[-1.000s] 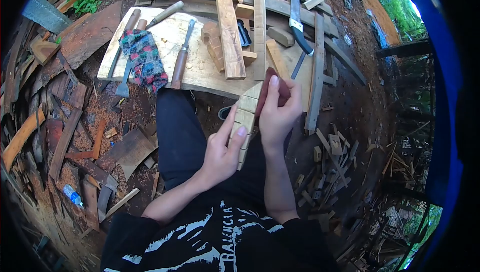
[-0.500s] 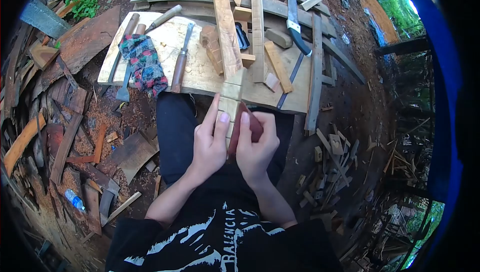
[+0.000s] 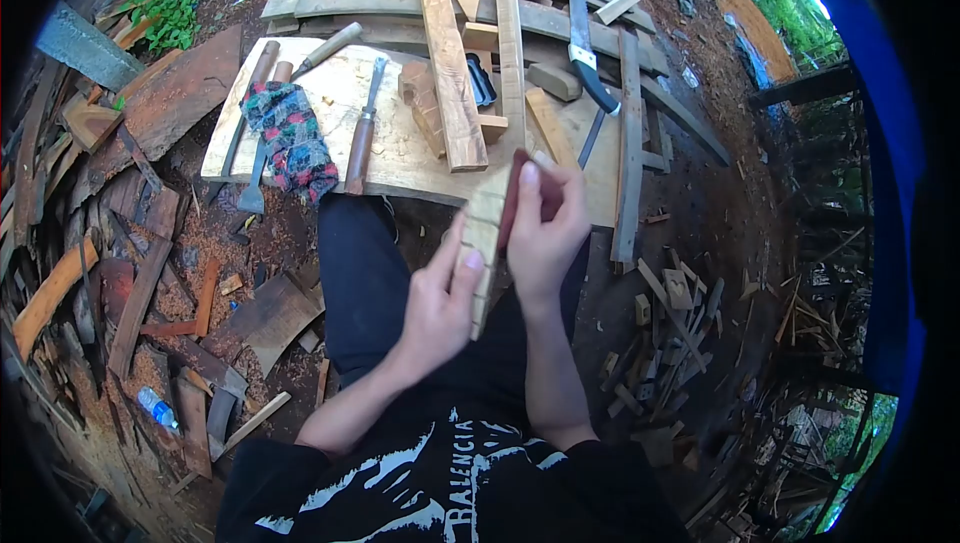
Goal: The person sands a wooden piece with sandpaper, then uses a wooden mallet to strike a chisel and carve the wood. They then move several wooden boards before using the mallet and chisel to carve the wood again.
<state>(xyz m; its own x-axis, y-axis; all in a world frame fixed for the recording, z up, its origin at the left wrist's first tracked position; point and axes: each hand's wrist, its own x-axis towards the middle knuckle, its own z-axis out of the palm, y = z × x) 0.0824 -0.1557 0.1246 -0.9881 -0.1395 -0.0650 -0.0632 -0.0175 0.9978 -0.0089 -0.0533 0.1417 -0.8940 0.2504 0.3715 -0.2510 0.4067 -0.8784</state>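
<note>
Above my lap, my left hand grips the lower part of a pale wooden piece with dark grooves across it. Pressed against the upper right side of that piece is a reddish-brown sheet, pinched between the thumb and fingers of my right hand. Beyond my hands lies a light wooden board. On it rest a chisel with a brown handle, a plaid cloth and a long wooden block.
A handsaw lies at the right of the board, near a grey plank. Wooden slats are stacked behind. Scrap wood covers the ground on both sides, with a plastic bottle at the lower left.
Both hands have moved slightly right with the wooden piece, which is now tilted more. My right hand and the reddish-brown sheet have slid up toward the top of the piece.
</note>
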